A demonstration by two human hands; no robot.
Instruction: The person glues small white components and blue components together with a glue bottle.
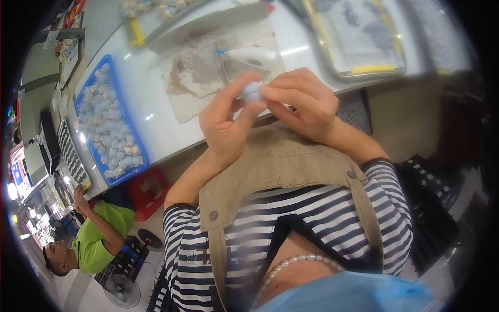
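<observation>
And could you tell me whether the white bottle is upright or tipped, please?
Tipped: the white bottle lies on the stained sheet, blue tip pointing left.

The glossy white worktable stands above a pale floor, and at the far left several bright lights are shining.

This looks like a workshop: a blue tray holds many similar little pieces on the white worktop, and a green-shirted co-worker is nearby.
</observation>
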